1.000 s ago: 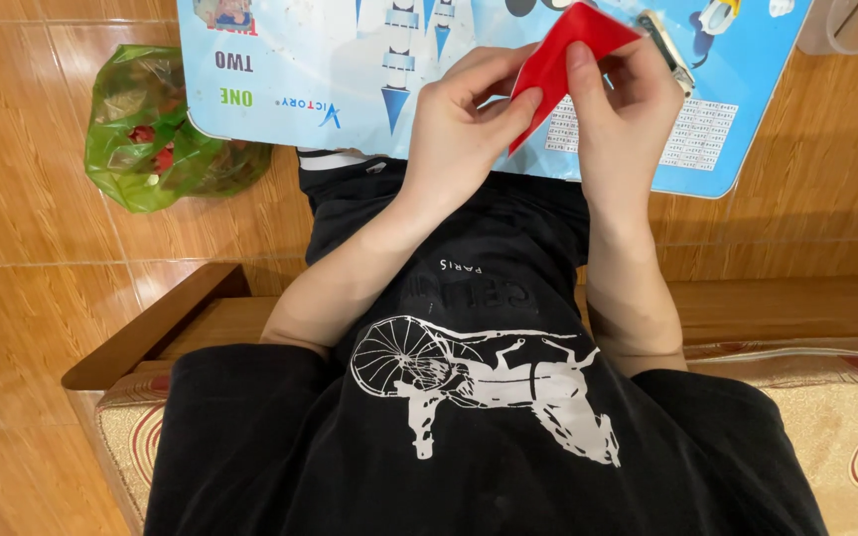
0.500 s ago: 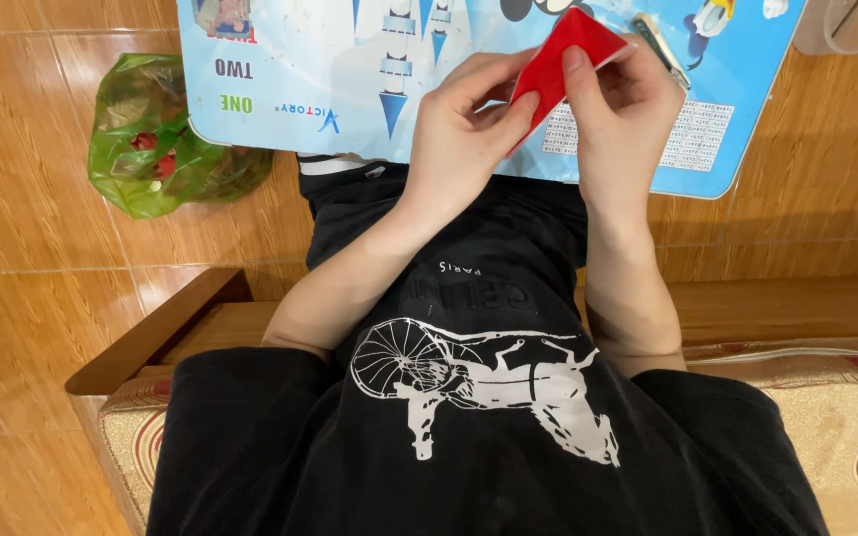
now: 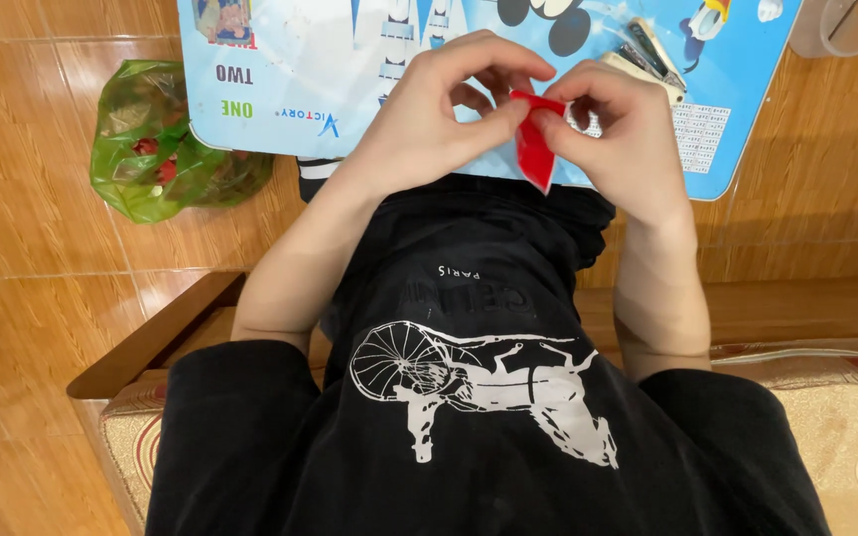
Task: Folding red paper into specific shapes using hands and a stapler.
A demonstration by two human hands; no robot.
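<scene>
Above our lap, we pinch a small folded red paper [image 3: 532, 149] between left hand [image 3: 439, 124] and right hand [image 3: 620, 139], both closed on its top edge. It looks light, thin, easy to crease. Behind lies a blue cartoon board [image 3: 369, 69] on brown floor tiles [image 3: 22, 248], a green plastic bag [image 3: 156, 139] nearby

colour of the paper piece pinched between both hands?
Red: the folded paper piece held by left hand and right hand, seen in the head view.

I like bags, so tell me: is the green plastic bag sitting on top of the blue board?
No, the green plastic bag lies on the orange tiled floor, off the left end of the blue board.
</scene>
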